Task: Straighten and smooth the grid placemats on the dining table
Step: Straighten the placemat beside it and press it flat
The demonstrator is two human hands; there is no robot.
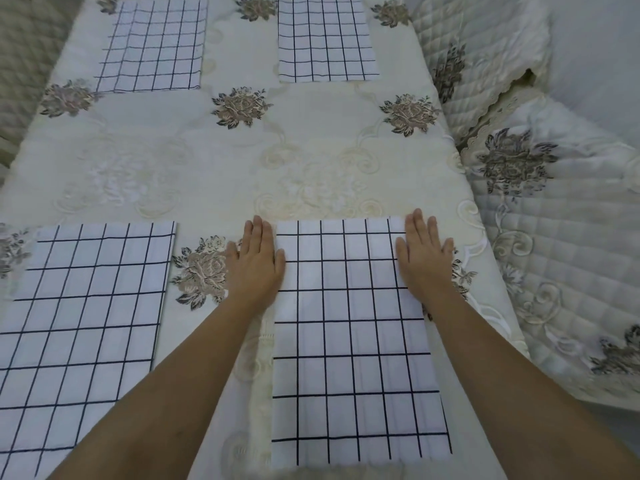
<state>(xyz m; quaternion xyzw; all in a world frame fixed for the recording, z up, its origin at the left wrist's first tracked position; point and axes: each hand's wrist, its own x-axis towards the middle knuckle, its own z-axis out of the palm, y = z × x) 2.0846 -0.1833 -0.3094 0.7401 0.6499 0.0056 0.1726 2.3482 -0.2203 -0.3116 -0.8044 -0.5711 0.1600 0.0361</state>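
Observation:
Several white placemats with a dark grid lie on the cream floral tablecloth [311, 168]. The near right placemat [353, 341] lies flat in front of me. My left hand [256, 261] rests flat with straight fingers along its far left edge, mostly on the tablecloth. My right hand [424, 258] presses flat on its far right corner, fingers straight. A second placemat [83, 323] lies at the near left, slightly skewed. Two more lie at the far side, the far left placemat [152, 46] and the far right placemat [325, 39].
The table's right edge [485, 271] drops off beside my right hand. Quilted, flower-embroidered chair covers [554, 220] stand close on the right. Another padded seat [20, 64] shows at the far left.

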